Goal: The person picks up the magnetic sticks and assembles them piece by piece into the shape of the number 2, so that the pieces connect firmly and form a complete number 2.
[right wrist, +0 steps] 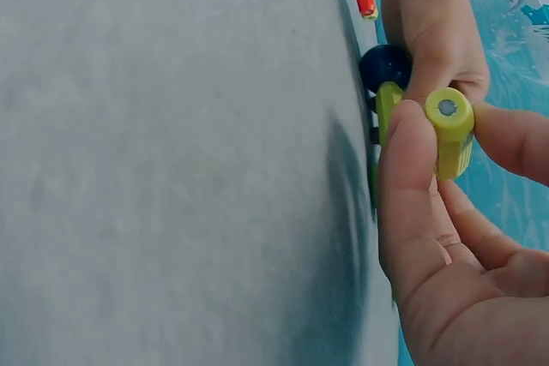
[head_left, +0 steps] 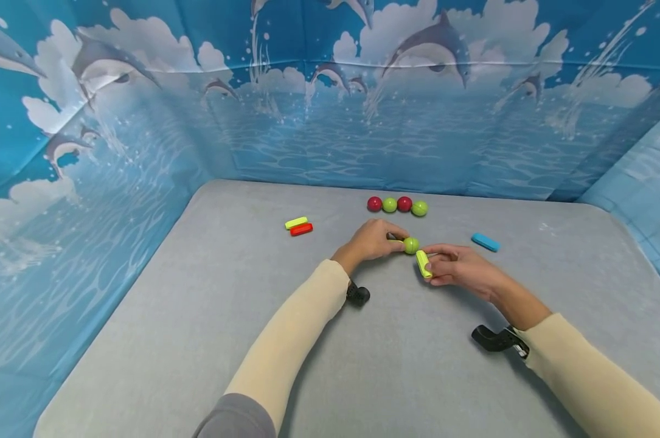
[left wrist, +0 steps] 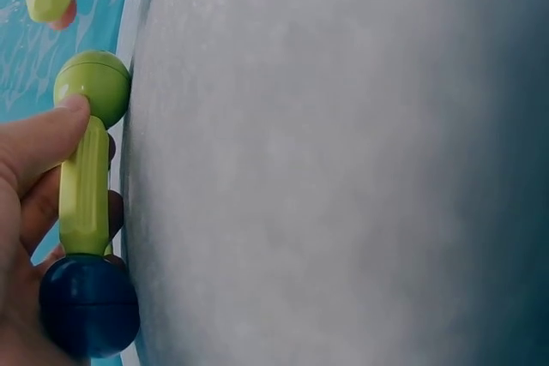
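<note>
My left hand [head_left: 375, 239] grips a yellow-green magnetic rod [left wrist: 84, 195], its thumb near the rod's upper end in the left wrist view. A green ball [left wrist: 93, 83] caps one end of that rod, and a dark blue ball [left wrist: 89, 306] caps the other. In the head view the green ball [head_left: 411, 245] points toward my right hand [head_left: 463, 267]. Between thumb and fingers, the right hand pinches a second yellow-green rod [head_left: 423, 264], tilted and apart from the ball. A grey round magnet shows in that rod's end [right wrist: 448, 107] in the right wrist view.
Two red balls [head_left: 375, 204] and two green balls [head_left: 420, 208] alternate in a row at the back of the grey table [head_left: 198, 304]. A yellow rod [head_left: 296, 222] and a red rod [head_left: 301, 229] lie together at left. A blue rod [head_left: 485, 242] lies at right. Dolphin-print curtains [head_left: 308, 134] surround the table.
</note>
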{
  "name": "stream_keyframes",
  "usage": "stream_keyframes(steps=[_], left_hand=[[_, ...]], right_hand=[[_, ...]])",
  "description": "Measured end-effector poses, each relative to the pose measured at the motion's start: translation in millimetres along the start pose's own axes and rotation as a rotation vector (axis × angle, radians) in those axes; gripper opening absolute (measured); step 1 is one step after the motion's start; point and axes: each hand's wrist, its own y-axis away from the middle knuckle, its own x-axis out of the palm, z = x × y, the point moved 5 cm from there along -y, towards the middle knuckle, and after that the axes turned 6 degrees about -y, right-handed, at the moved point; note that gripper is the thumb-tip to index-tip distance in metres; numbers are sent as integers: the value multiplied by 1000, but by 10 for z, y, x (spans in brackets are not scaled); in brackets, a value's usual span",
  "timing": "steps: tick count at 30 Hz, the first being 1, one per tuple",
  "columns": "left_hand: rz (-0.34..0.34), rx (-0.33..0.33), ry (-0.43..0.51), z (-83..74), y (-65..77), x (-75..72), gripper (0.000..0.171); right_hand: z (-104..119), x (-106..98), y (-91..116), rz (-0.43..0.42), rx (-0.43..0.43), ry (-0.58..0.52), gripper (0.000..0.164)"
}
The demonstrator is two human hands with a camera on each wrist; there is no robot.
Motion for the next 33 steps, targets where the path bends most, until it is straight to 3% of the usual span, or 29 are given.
stream_keyframes(steps=[14, 24, 33], left_hand=[[-10, 10, -27, 1, 13, 15, 28], [-31, 39, -40, 6, 2, 13, 29], [-35, 37, -45, -3, 5, -7, 29]], right_hand=[[-39, 55, -101, -13, 57, -119, 63], [-8, 103, -146, -10, 36, -210, 38], [9, 117, -158, -22, 37, -224, 33]])
